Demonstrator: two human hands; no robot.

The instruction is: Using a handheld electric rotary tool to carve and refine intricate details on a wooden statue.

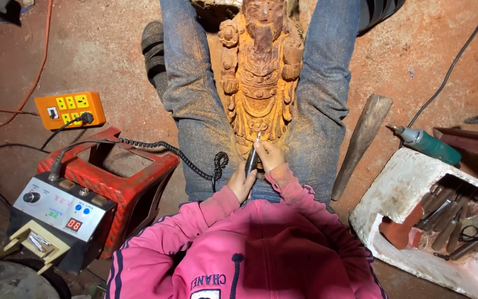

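A carved wooden statue point(259, 72), orange-brown and dusty, lies between my jean-clad legs point(195, 94). My right hand point(269, 154) grips a slim rotary carving handpiece point(252, 160) like a pen, its tip touching the statue's lower end. My left hand point(243, 182) steadies the rear of the same handpiece. A black coiled cable point(192, 160) runs from the handpiece to the left. Pink sleeves cover both my arms.
A grey control box with red digits point(62, 216) rests against a red plastic stool point(123, 177). An orange power strip point(70, 109) lies left. On the right are a wooden mallet point(360, 144), a teal power tool point(427, 144) and a white foam box point(388, 199) of chisels.
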